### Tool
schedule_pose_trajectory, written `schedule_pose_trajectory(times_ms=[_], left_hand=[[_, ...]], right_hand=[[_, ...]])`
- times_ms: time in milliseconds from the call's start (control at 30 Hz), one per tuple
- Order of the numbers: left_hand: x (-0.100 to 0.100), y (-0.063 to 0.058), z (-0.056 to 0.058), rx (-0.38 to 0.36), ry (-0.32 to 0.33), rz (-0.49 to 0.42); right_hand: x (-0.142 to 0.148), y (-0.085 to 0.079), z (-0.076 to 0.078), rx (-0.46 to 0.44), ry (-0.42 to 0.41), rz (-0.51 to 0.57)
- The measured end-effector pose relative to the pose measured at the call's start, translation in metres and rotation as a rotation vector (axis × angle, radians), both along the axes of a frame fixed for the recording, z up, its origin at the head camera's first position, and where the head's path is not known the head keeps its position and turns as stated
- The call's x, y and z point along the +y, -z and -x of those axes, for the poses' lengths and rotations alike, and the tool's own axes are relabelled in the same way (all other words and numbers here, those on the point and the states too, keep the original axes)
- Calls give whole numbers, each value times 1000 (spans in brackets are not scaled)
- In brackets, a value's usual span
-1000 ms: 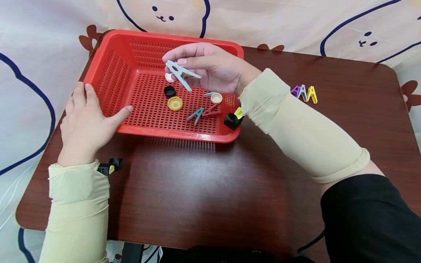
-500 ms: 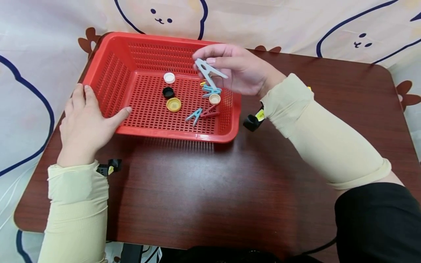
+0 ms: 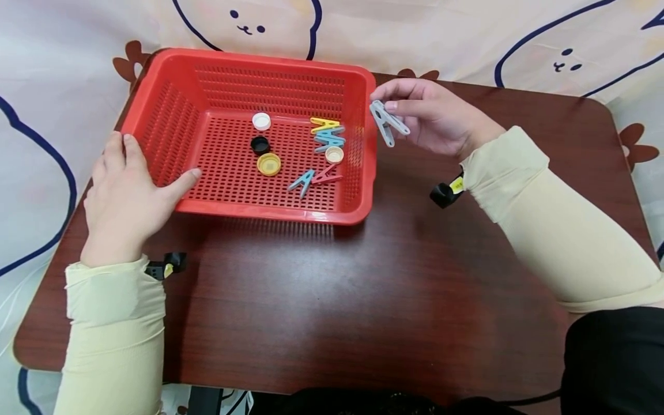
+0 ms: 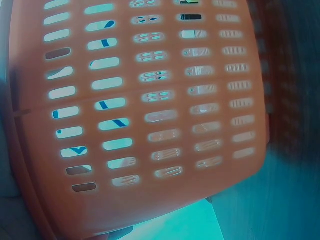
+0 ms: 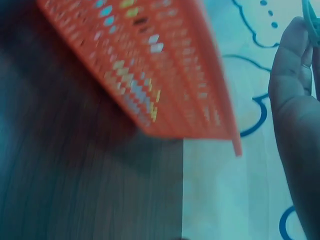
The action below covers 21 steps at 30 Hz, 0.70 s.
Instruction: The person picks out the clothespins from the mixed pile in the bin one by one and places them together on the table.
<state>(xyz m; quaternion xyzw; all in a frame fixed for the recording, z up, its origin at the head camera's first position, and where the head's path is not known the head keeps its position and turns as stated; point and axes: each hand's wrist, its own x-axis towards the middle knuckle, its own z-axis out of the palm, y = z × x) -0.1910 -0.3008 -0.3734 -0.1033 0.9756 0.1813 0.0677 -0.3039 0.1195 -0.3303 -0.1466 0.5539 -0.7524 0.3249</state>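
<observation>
My right hand (image 3: 438,118) pinches a pale grey clothespin (image 3: 388,124) between thumb and fingers, just right of the red plastic basket (image 3: 270,214). In the right wrist view, this hand (image 5: 295,95) shows at the right edge with part of the clothespin (image 5: 312,25). My left hand (image 3: 129,199) rests spread at the basket's front left corner, its thumb over the front rim. Inside the basket lie a yellow clothespin (image 3: 325,125), several blue ones, a red one (image 3: 327,175), and a white cap (image 3: 261,121), black cap (image 3: 260,145), yellow cap (image 3: 268,165) and cream cap (image 3: 334,154).
The basket stands at the back left of a dark brown table (image 3: 321,305), before a patterned curtain (image 3: 415,34). Its slotted wall (image 4: 135,135) fills most of the left wrist view. My right forearm (image 3: 565,219) reaches across the table's right side.
My right hand has moved right, carrying the grey clothespin from over the basket to beyond its right rim. Clothespins on the table at right are now hidden. My left hand stays at the corner.
</observation>
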Motion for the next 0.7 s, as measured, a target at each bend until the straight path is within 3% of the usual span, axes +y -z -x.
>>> schedule_pose_trajectory(times_ms=[533,700], left_hand=[[0,1,2,-8,-11,-8],[-2,4,4,-9,-12,-2]], right_hand=[[42,15,4,15,82,-170],[52,16,6,18,137,-297]])
